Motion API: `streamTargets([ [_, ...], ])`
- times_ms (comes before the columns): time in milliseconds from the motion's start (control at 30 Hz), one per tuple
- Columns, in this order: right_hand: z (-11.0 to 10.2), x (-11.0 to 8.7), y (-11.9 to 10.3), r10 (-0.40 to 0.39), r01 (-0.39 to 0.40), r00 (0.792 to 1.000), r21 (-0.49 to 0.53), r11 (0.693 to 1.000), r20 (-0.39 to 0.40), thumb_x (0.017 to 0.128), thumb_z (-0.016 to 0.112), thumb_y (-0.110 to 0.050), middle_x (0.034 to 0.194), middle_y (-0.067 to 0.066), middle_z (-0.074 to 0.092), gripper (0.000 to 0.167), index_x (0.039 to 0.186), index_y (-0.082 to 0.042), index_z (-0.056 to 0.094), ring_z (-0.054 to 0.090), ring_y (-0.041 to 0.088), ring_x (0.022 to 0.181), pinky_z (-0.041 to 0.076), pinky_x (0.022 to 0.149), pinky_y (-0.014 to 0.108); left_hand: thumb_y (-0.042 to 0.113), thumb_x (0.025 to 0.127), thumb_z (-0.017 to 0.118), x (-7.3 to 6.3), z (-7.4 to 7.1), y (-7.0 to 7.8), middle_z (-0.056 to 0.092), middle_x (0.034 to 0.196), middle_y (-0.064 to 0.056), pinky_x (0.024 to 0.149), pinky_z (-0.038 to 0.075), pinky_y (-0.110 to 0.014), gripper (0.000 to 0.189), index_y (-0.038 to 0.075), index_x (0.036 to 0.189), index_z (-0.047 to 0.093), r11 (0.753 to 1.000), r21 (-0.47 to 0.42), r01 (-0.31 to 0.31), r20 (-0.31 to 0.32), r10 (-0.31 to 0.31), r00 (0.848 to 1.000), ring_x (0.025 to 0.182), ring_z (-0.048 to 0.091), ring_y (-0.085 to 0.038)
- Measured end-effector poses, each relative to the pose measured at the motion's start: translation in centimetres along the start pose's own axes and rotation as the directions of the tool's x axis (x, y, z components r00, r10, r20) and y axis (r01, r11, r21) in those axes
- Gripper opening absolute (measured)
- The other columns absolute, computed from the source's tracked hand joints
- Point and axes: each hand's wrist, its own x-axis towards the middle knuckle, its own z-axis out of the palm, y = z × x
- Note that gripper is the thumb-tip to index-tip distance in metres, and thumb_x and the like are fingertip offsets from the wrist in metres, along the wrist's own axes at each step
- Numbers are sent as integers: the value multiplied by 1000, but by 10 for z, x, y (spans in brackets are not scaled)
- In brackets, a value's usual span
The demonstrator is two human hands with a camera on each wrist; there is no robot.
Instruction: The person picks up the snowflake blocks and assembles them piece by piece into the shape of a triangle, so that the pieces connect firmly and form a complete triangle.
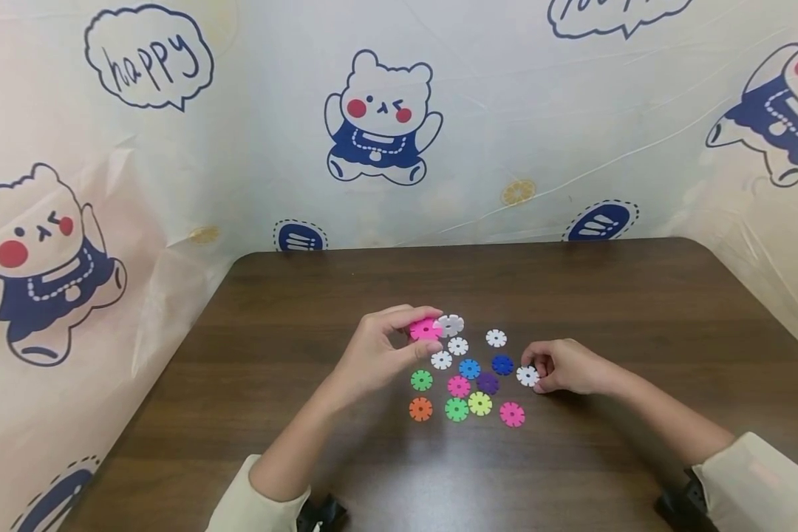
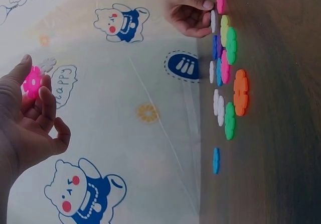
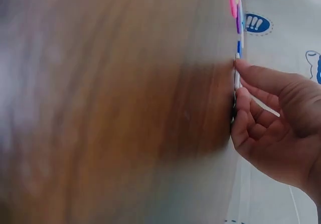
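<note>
My left hand pinches a pink notched disc between thumb and fingers. A whitish disc is attached to its side; both hang above the table in the left wrist view. To the right, my right hand has thumb and fingertips on a white notched disc down at the tabletop. Between the hands lie several loose discs: white, dark blue, purple, pink, yellow, green and orange.
The brown wooden table has its far edge against a pale curtain printed with cartoon bears. A blue disc lies apart from the others in the left wrist view. Another pink disc lies nearest the front.
</note>
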Motion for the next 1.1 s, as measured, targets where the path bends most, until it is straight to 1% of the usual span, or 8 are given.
streamTargets([
  [233, 3, 4, -2, 18, -18, 1000, -23, 1000, -23, 74, 76, -7, 65, -4, 48, 30, 99, -5, 58, 45, 9, 58, 38, 52, 23, 19, 79, 75, 0, 1, -2, 63, 89, 2, 60, 50, -29, 38, 9, 115, 65, 1000, 2, 15, 6, -15, 1000, 76, 55, -16],
  [367, 3, 5, -4, 27, -30, 998, -59, 998, -62, 72, 77, -6, 68, -3, 48, 25, 89, -7, 59, 45, 11, 61, 39, 53, 24, 20, 79, 75, -1, 2, -4, 61, 84, 2, 59, 49, -29, 39, 8, 115, 65, 1000, 11, 15, 13, -15, 1000, 76, 55, -17],
  [467, 2, 4, -6, 38, -46, 992, -68, 997, -117, 74, 75, -4, 67, -3, 50, 19, 82, -9, 57, 47, 11, 61, 42, 53, 24, 20, 79, 74, -2, 2, -5, 59, 80, 2, 57, 48, -29, 39, 9, 116, 65, 1000, 23, 22, 21, -22, 1000, 76, 54, -18],
  [533, 0, 4, -10, 63, -65, 987, -5, 998, -146, 78, 71, -2, 67, -2, 53, 14, 80, -7, 58, 51, 12, 60, 45, 51, 25, 20, 80, 74, -2, 2, -6, 59, 80, 3, 57, 48, -29, 39, 9, 115, 65, 999, 25, 25, 27, -26, 999, 76, 54, -18],
  [633, -5, 2, -17, 117, -91, 977, 147, 985, -181, 84, 66, -4, 69, 2, 58, 5, 86, -2, 63, 56, 16, 59, 51, 53, 28, 19, 80, 74, -2, 3, -7, 59, 80, 3, 57, 48, -29, 38, 9, 115, 65, 999, 23, 22, 33, -22, 999, 76, 54, -17],
  [833, -12, -2, -39, 193, -96, 956, 384, 918, -222, 85, 67, -11, 77, 12, 64, 21, 95, 7, 64, 62, 27, 66, 55, 61, 31, 16, 80, 73, -2, 8, -12, 61, 83, 3, 56, 48, -25, 36, 8, 114, 65, 1000, 11, 3, 53, -4, 999, 72, 54, -15],
  [933, -11, -3, -53, 210, -68, 952, 512, 857, -225, 86, 67, -12, 78, 15, 64, 26, 97, 10, 60, 63, 31, 68, 55, 63, 32, 15, 80, 73, -2, 11, -14, 62, 84, 3, 56, 48, -24, 35, 8, 114, 65, 1000, 17, 10, 62, -11, 998, 72, 54, -14],
  [1100, -8, -6, -77, 215, -2, 948, 672, 740, -233, 87, 66, -12, 76, 13, 66, 25, 96, 10, 56, 65, 22, 66, 55, 63, 31, 14, 81, 72, -2, 16, -16, 63, 88, 3, 59, 50, -29, 35, 8, 114, 65, 999, 32, 27, 75, -29, 997, 73, 54, -13],
])
